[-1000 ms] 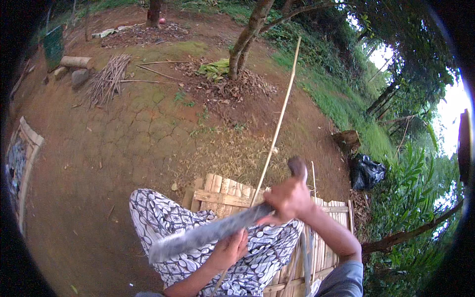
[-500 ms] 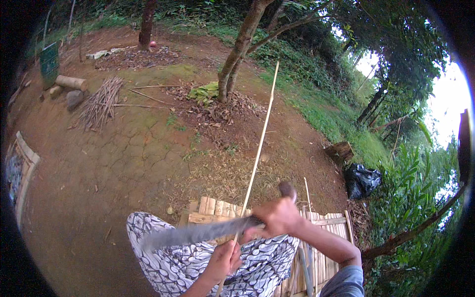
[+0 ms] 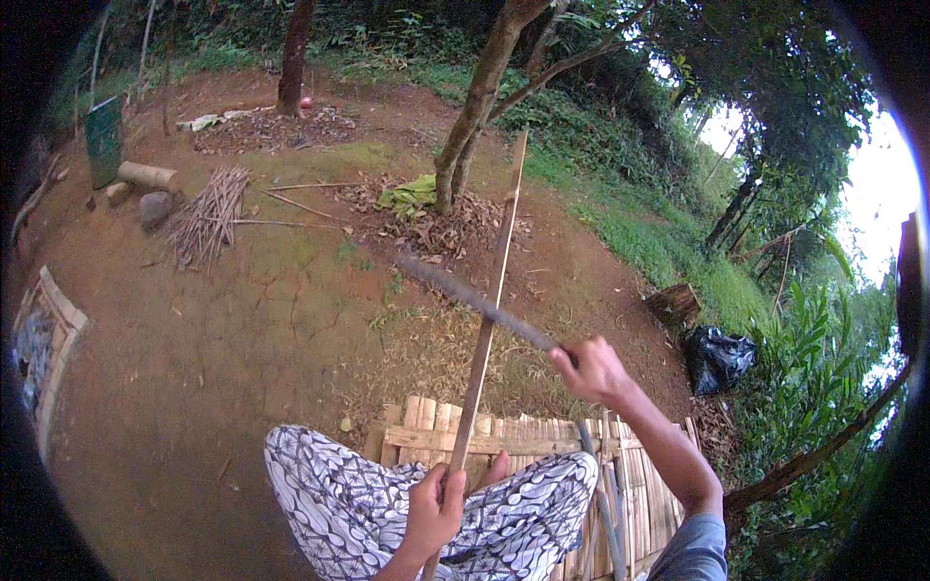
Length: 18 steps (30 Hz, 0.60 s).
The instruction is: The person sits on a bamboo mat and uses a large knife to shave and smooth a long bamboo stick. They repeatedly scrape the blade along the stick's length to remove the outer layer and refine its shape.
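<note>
Low in the view, over my lap, my left hand (image 3: 434, 505) is closed round the lower part of a long bamboo strip (image 3: 477, 387). The strip slants up and away, its far end in front of the tree trunk. My right hand (image 3: 593, 370) grips the handle of a machete (image 3: 448, 285), mostly hidden by the fingers. The dark blade, slightly blurred, points up and left and crosses the strip about midway; whether it touches cannot be told. Patterned black-and-white cloth (image 3: 334, 494) covers my bent legs, and a bare foot shows beside the strip.
I sit on a slatted bamboo platform (image 3: 523, 438), with a grey pole (image 3: 605, 504) on its right side. A black plastic bag (image 3: 719, 358) and a stump (image 3: 673, 305) stand right. A stick pile (image 3: 208, 215) lies far left. A tree trunk (image 3: 477, 107) rises ahead.
My right hand and the machete have moved up and away, from low over my lap to farther along the strip. The strip has turned to show a broader face.
</note>
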Each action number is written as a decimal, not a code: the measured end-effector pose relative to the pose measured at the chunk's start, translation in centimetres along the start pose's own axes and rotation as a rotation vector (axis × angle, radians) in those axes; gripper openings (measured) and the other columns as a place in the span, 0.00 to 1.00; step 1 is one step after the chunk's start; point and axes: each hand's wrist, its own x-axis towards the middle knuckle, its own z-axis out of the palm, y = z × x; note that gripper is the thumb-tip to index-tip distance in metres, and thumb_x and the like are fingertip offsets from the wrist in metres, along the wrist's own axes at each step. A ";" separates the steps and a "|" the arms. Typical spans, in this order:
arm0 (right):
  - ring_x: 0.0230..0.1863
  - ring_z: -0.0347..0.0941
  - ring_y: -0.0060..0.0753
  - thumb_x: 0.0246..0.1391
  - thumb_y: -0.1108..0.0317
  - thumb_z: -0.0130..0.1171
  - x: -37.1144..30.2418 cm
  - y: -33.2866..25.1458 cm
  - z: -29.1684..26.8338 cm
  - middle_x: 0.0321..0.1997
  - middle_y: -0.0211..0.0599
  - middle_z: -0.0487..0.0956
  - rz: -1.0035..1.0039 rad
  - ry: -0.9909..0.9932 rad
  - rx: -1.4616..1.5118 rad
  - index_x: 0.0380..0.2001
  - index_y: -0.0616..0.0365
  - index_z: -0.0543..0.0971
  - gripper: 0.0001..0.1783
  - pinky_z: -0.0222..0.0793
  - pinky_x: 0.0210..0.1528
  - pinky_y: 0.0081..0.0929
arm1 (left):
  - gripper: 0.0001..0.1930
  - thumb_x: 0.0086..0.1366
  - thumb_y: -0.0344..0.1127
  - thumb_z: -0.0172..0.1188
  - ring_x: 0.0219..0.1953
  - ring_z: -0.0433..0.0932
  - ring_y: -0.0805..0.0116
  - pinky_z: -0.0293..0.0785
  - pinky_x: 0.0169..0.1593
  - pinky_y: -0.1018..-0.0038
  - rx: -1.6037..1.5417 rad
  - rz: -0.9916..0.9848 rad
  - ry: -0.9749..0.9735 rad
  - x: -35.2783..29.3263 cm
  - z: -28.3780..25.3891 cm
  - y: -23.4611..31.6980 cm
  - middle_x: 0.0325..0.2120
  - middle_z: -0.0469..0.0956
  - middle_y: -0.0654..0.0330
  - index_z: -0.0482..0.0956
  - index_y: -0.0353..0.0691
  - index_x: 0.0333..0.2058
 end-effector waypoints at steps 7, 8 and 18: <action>0.13 0.71 0.38 0.44 0.34 0.51 -6.7 -7.1 2.0 0.12 0.33 0.73 -0.702 -0.091 -0.260 0.22 0.49 0.78 0.28 0.64 0.16 0.37 | 0.11 0.66 0.37 0.47 0.12 0.64 0.78 0.58 0.16 0.78 0.265 0.392 -0.034 0.1 0.7 -3.4 0.12 0.66 0.64 0.66 0.37 0.26; 0.13 0.70 0.39 0.45 0.36 0.51 -6.1 -6.4 2.2 0.12 0.33 0.73 -0.737 -0.066 -0.271 0.21 0.50 0.78 0.27 0.64 0.16 0.37 | 0.12 0.66 0.38 0.46 0.12 0.63 0.77 0.57 0.15 0.78 0.368 0.638 0.005 0.4 0.8 -3.3 0.12 0.65 0.64 0.65 0.38 0.27; 0.18 0.72 0.54 0.53 0.44 0.47 -1.6 -3.6 -1.2 0.15 0.50 0.73 -0.164 0.088 0.049 0.23 0.56 0.77 0.25 0.68 0.24 0.44 | 0.18 0.68 0.50 0.38 0.07 0.49 0.80 0.47 0.12 0.82 -0.737 -0.281 -0.356 -1.0 -0.4 1.4 0.08 0.53 0.69 0.60 0.42 0.26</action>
